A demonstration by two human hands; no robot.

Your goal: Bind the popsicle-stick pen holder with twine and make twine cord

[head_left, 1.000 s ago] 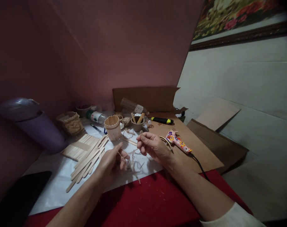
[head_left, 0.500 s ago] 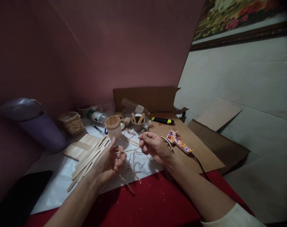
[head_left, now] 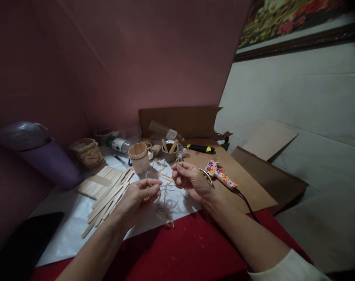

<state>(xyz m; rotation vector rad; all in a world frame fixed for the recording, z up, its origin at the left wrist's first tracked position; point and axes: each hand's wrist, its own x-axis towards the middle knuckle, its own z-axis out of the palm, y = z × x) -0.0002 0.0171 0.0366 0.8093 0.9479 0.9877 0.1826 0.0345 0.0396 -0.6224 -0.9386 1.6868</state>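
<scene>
A thin strand of jute twine (head_left: 167, 182) runs between my two hands over the white paper. My left hand (head_left: 140, 195) is closed in a pinch on one part of it, thumb against forefinger. My right hand (head_left: 191, 180) pinches the twine too, and a small loop shows above its fingertips. Below and between the hands lie loose twine scraps (head_left: 172, 205), partly blurred. Just beyond my left hand stands a small wooden cup (head_left: 139, 159) with a scalloped rim and a twine band. Craft sticks (head_left: 108, 207) lie fanned out beside my left wrist.
A floral glue gun (head_left: 220, 175) with a cord lies on cardboard (head_left: 247, 195) at right, near a black-yellow cutter (head_left: 200, 148). Behind are a grey pot (head_left: 170, 156) holding sticks, plastic bottles (head_left: 118, 144) and a carved-looking pot (head_left: 88, 154). A purple tumbler (head_left: 51, 164) leans left.
My left hand has turned from palm-up with loosely curled fingers to a pinch on the twine, nearer my right hand. The dangling twine end has shifted. My right hand keeps its place.
</scene>
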